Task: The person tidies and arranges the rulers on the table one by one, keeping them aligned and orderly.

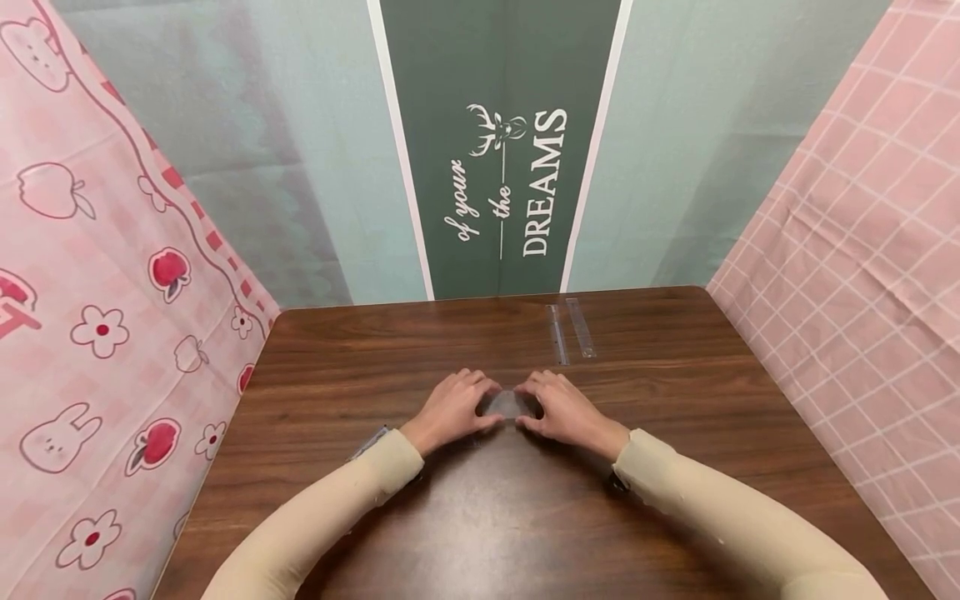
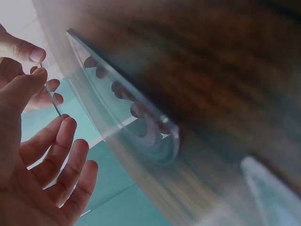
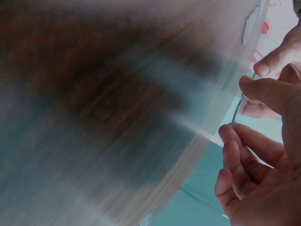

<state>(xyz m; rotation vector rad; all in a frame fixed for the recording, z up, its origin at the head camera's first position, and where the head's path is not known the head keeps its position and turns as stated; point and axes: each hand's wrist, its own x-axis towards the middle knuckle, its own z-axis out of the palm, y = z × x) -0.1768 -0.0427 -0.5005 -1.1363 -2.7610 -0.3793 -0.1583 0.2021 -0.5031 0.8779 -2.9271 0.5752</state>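
Observation:
My left hand (image 1: 452, 408) and right hand (image 1: 567, 414) face each other over the middle of the table. Between them they pinch a thin clear plastic plate (image 1: 507, 406), a thumb and fingertips of each hand at its edges. Both wrist views show the plate (image 2: 55, 102) nearly edge-on, so its full outline is hidden. The other fingers are bent and spread below it. Beside the left hand, in the left wrist view, a clear plastic drawing template (image 2: 110, 77) with a long straight edge lies on the table, fingers mirrored in it.
Two clear rulers, one (image 1: 557, 335) left of the other (image 1: 581, 328), lie at the back right of the brown wooden table (image 1: 675, 358). Another clear plastic piece (image 1: 369, 443) is partly covered by the left sleeve. Cloth curtains (image 1: 847, 250) hang around the table.

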